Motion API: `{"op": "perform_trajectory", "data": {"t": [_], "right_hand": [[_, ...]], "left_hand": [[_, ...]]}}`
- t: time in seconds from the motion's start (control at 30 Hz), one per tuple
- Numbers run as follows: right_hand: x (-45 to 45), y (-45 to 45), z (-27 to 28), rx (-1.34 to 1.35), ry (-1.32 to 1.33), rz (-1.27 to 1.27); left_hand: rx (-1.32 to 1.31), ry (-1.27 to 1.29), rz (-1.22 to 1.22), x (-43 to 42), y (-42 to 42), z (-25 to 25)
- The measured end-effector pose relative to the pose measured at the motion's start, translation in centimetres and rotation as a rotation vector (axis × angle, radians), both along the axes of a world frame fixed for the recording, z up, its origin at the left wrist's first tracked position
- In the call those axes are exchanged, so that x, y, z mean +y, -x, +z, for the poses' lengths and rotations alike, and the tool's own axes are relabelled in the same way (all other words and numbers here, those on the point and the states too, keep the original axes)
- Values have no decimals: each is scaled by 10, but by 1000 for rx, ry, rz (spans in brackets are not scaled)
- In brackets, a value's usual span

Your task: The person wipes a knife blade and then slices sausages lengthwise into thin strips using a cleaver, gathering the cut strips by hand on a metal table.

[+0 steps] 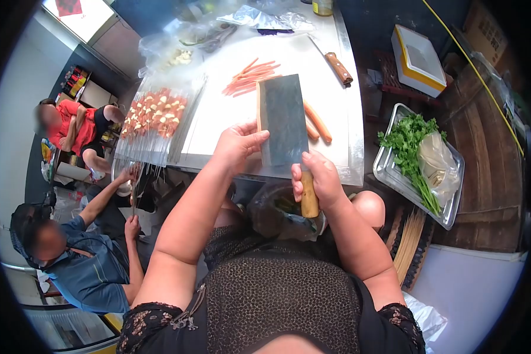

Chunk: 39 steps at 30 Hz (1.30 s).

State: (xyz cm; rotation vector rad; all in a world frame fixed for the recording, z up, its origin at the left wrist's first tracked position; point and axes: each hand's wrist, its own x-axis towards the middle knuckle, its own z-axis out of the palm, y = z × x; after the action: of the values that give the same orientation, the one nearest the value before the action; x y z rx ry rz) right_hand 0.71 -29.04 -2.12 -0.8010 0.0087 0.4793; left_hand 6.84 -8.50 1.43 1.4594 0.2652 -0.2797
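Observation:
A wide cleaver is held up over the front of the white board, its blade upright in view. My right hand is closed round its wooden handle. At the left edge of the blade, my left hand has its thumb and fingers pressed together; a pale orange-brown strip shows along that edge, too unclear to name. Behind the blade lie whole sausages, partly hidden. Thin cut sausage strips are heaped on the board beyond.
Skewers with red and pale pieces fill a tray at left. A wooden-handled knife lies at back right. Greens sit in a metal tray at right. One person works at lower left; another sits beyond.

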Motion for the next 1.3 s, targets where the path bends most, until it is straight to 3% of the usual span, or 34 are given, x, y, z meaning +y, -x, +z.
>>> {"op": "perform_trajectory", "data": {"t": [0.2,0.43,0.57,0.7,0.77,0.83,1.0,1.1,1.3], "right_hand": [[-16,-6,-2,6,0,-73],[-39,-17,-4,-2,-44,-297],[-45,-18,4,-5,-43,-307],[-47,-15,3,2,-31,-300],[-48,-16,4,-30,-29,-284],[-49,-17,1,-25,-20,-282],[-48,-16,-4,-39,7,-294],[-48,-15,-4,-66,13,-300],[-48,-18,-11,-61,-28,-330]], "left_hand": [[-105,-122,-120,13,-42,11],[-368,-426,-262,5,-133,91],[-359,-551,-309,32,-165,75],[-469,-1365,-250,62,-164,28],[-764,-1357,-298,57,-146,12],[-874,-918,-595,36,-117,2],[-1117,-1214,-642,12,-62,-20],[-1089,-1306,-583,12,-55,-16],[-1188,-1129,-659,7,-33,45]]}}
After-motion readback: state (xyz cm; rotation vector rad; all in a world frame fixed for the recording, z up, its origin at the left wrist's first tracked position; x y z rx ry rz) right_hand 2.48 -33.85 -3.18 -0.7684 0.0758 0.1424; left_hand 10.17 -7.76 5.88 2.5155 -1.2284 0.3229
